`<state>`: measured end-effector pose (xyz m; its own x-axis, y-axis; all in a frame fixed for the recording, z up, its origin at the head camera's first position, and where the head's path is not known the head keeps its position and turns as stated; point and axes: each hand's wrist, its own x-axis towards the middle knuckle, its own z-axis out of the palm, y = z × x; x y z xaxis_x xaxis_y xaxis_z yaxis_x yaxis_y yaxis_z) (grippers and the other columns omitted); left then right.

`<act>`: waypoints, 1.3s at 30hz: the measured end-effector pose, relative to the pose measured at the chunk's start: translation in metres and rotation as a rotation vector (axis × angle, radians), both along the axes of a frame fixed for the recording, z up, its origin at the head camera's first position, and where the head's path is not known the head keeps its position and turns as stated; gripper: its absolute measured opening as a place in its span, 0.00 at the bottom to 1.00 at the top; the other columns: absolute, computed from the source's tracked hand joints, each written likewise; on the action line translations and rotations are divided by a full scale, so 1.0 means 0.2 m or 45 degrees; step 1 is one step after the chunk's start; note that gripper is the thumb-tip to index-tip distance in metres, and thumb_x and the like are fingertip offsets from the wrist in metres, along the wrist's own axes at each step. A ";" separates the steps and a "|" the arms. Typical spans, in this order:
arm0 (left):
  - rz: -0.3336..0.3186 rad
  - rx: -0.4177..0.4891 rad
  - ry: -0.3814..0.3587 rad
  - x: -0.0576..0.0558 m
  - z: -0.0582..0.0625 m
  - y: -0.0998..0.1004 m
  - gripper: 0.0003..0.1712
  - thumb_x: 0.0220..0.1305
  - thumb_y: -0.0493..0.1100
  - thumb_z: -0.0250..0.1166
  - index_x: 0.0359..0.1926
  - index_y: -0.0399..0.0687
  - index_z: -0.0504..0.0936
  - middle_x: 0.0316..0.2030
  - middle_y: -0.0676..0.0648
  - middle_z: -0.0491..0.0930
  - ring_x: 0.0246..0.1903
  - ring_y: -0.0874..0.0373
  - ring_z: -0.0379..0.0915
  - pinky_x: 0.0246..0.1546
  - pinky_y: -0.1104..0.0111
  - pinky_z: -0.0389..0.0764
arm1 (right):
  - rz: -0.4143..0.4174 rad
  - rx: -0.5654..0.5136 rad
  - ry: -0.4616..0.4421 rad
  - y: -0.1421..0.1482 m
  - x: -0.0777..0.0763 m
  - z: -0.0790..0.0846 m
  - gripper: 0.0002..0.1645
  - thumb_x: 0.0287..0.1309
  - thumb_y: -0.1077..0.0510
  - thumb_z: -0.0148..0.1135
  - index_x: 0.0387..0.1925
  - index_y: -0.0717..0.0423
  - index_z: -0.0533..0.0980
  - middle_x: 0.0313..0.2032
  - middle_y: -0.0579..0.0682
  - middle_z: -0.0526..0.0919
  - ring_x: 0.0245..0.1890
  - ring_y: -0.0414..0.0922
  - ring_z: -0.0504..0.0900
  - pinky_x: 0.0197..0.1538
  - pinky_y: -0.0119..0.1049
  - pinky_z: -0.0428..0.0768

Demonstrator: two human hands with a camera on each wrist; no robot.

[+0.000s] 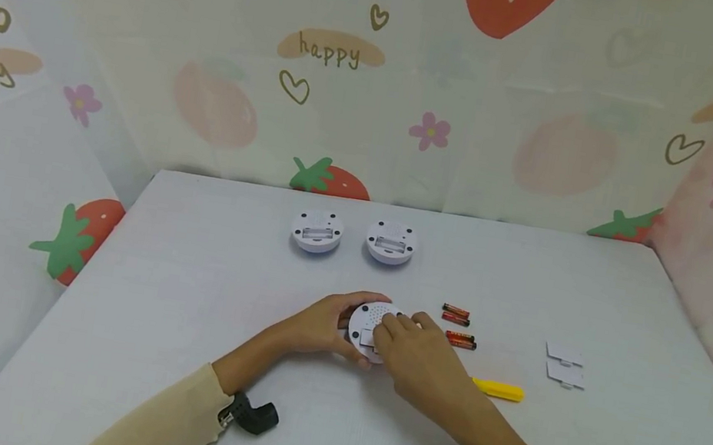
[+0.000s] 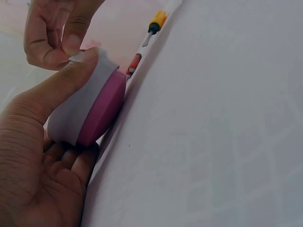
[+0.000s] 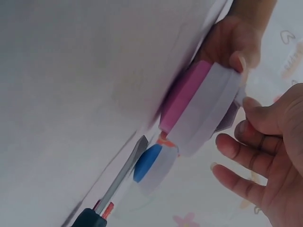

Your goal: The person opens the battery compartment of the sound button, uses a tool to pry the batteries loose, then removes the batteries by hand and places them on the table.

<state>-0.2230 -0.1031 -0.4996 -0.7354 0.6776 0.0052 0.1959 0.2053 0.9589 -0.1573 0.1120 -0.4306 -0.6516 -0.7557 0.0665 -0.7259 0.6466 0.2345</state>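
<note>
My left hand holds a round white device by its rim, with the thumb on the near side and the fingers round the far side. Its dotted back faces up, and its pink face is turned down towards the table. With thumb and index finger, my right hand pinches a thin battery cover that stands tilted at the device's back. The right hand partly hides the device in the head view. Just right of that hand lie several red batteries and a yellow-handled screwdriver.
Two more round white devices, one on the left and one on the right, lie at the back with bare battery compartments facing up. Two loose white covers rest at the right. A patterned cloth wall stands behind the white table.
</note>
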 end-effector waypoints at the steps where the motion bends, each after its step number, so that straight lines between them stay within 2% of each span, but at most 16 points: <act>1: 0.000 0.000 -0.001 0.00 0.00 0.00 0.55 0.45 0.36 0.84 0.74 0.53 0.67 0.66 0.52 0.72 0.61 0.59 0.72 0.61 0.71 0.75 | -0.005 -0.008 -0.007 0.00 0.00 0.00 0.26 0.50 0.55 0.78 0.50 0.59 0.79 0.48 0.54 0.83 0.51 0.50 0.83 0.58 0.46 0.80; 8: 0.010 -0.018 0.016 0.00 0.00 0.00 0.54 0.45 0.38 0.84 0.73 0.54 0.67 0.66 0.54 0.73 0.61 0.60 0.72 0.62 0.70 0.74 | -0.036 -0.099 -0.036 0.03 0.00 0.04 0.23 0.49 0.60 0.77 0.47 0.57 0.78 0.47 0.52 0.83 0.50 0.49 0.83 0.60 0.47 0.79; 14: -0.009 0.006 0.007 -0.01 -0.02 0.02 0.54 0.45 0.36 0.84 0.73 0.52 0.67 0.66 0.53 0.73 0.62 0.60 0.72 0.63 0.69 0.74 | -0.014 -0.282 0.057 0.11 0.00 0.08 0.17 0.49 0.69 0.73 0.39 0.56 0.77 0.39 0.49 0.79 0.42 0.46 0.83 0.55 0.44 0.81; 17: 0.003 -0.005 -0.004 0.00 -0.02 0.02 0.55 0.45 0.37 0.84 0.73 0.53 0.67 0.66 0.54 0.72 0.62 0.61 0.71 0.64 0.70 0.73 | 0.002 -0.334 0.095 0.16 -0.01 0.09 0.16 0.50 0.69 0.74 0.38 0.57 0.77 0.35 0.47 0.77 0.38 0.45 0.81 0.52 0.42 0.82; 21: 0.030 0.002 -0.023 0.01 -0.02 0.02 0.55 0.43 0.37 0.85 0.73 0.56 0.68 0.66 0.54 0.72 0.63 0.61 0.71 0.65 0.69 0.72 | -0.034 -0.335 0.111 0.25 -0.02 0.11 0.14 0.54 0.65 0.76 0.39 0.57 0.78 0.36 0.47 0.78 0.39 0.45 0.81 0.55 0.42 0.81; 26: 0.033 -0.010 -0.022 0.00 -0.02 0.01 0.55 0.43 0.38 0.85 0.72 0.57 0.68 0.66 0.55 0.72 0.64 0.61 0.70 0.66 0.69 0.71 | -0.104 -0.340 0.128 0.41 -0.03 0.13 0.16 0.47 0.69 0.77 0.37 0.58 0.79 0.35 0.49 0.79 0.40 0.47 0.82 0.54 0.46 0.83; 29: 0.034 -0.020 -0.018 0.00 -0.02 0.00 0.55 0.43 0.38 0.85 0.72 0.58 0.68 0.66 0.56 0.72 0.64 0.62 0.70 0.66 0.70 0.70 | -0.136 -0.354 0.150 0.51 -0.05 0.13 0.15 0.49 0.67 0.77 0.37 0.59 0.79 0.34 0.49 0.78 0.38 0.49 0.82 0.52 0.47 0.84; 34: 0.020 -0.022 -0.002 0.00 -0.01 0.00 0.55 0.43 0.38 0.85 0.72 0.58 0.68 0.66 0.55 0.72 0.64 0.61 0.69 0.67 0.70 0.69 | -0.175 -0.404 0.175 0.67 -0.08 0.11 0.14 0.52 0.64 0.76 0.38 0.61 0.78 0.33 0.51 0.79 0.37 0.50 0.83 0.48 0.50 0.84; 39: 0.010 -0.039 0.021 0.00 -0.01 0.00 0.55 0.43 0.39 0.85 0.73 0.58 0.68 0.67 0.56 0.71 0.65 0.61 0.68 0.69 0.69 0.67 | -0.255 -0.383 0.115 0.78 -0.11 0.07 0.13 0.53 0.64 0.76 0.38 0.61 0.79 0.34 0.51 0.80 0.34 0.51 0.83 0.46 0.51 0.85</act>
<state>-0.2236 -0.1033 -0.5006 -0.7408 0.6717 -0.0033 0.2101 0.2364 0.9487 -0.1792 0.2683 -0.4170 -0.7658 -0.5519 0.3301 -0.5632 0.8234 0.0700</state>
